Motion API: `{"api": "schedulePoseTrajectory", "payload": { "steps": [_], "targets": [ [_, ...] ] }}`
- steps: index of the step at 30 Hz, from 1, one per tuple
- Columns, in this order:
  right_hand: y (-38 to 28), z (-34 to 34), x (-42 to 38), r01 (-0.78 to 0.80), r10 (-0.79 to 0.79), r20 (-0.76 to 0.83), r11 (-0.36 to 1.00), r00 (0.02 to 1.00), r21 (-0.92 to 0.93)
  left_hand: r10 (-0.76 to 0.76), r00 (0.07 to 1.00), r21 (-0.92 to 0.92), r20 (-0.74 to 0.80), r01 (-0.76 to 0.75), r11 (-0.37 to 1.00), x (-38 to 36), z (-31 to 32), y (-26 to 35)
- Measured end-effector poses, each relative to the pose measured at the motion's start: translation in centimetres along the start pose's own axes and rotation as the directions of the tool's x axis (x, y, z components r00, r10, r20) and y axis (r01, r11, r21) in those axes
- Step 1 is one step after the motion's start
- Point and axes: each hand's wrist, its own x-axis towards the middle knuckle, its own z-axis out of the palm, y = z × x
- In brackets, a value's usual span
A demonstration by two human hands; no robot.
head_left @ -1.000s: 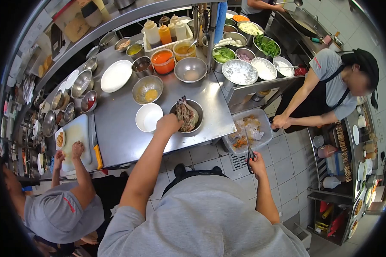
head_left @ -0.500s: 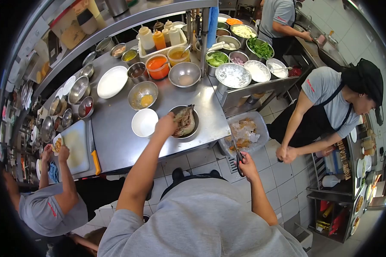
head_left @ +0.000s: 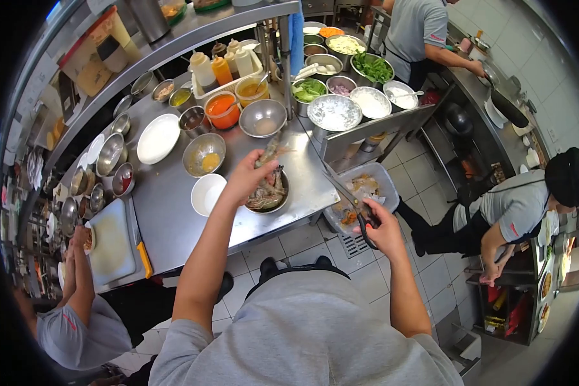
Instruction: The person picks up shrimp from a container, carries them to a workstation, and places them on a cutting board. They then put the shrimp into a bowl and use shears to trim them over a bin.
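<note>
My left hand is closed on a raw prawn, lifted just above a steel bowl. More whole prawns with dark heads lie in that bowl. Black-handled scissors sit in my right hand, fingers in the handles. Their blades are apart and point up and left, over a grey plastic tub holding orange scraps and pale pieces. Beside my left wrist stands an empty white bowl, and behind it a steel bowl with a yellow yolk.
Sauce tubs, squeeze bottles and a white plate stand further back. A yellow-handled knife lies by a cutting board, where a co-worker stands at left. Ingredient bowls line the right counter. Another co-worker bends at far right.
My left hand has raised a prawn out of the bowl. The scissors have risen and opened toward it. The co-worker at right has moved further away and bent down.
</note>
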Motion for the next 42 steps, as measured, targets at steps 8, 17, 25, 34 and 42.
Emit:
{"api": "schedulePoseTrajectory", "payload": {
  "steps": [8,17,25,34,42],
  "targets": [
    [-4.1,-6.2,-1.5,0.106,-0.204,-0.126,0.836,0.971,-0.538,0.016,0.981,0.43,0.191,-0.098,0.898,0.9,6.7,-0.4],
    [-4.6,-8.6,-2.2,0.073,-0.131,-0.026,0.692,0.991,-0.719,-0.012,0.917,0.755,0.398,-0.32,0.573,1.4,12.0,0.8],
    [-1.0,-9.9,-3.2,-0.048,0.052,-0.013,0.759,0.999,-0.649,0.039,0.897,0.74,0.441,-0.388,0.549,3.9,13.1,-3.1],
    [3.7,-9.4,-3.8,-0.021,0.018,-0.02,0.986,1.0,-0.168,0.013,0.852,0.657,0.524,-0.414,0.63,2.7,13.0,-3.2],
    [3.1,-8.1,-3.2,0.029,-0.015,0.056,0.966,0.998,-0.258,0.099,0.833,0.573,0.545,-0.457,0.681,2.3,13.2,-4.5]
  ]
}}
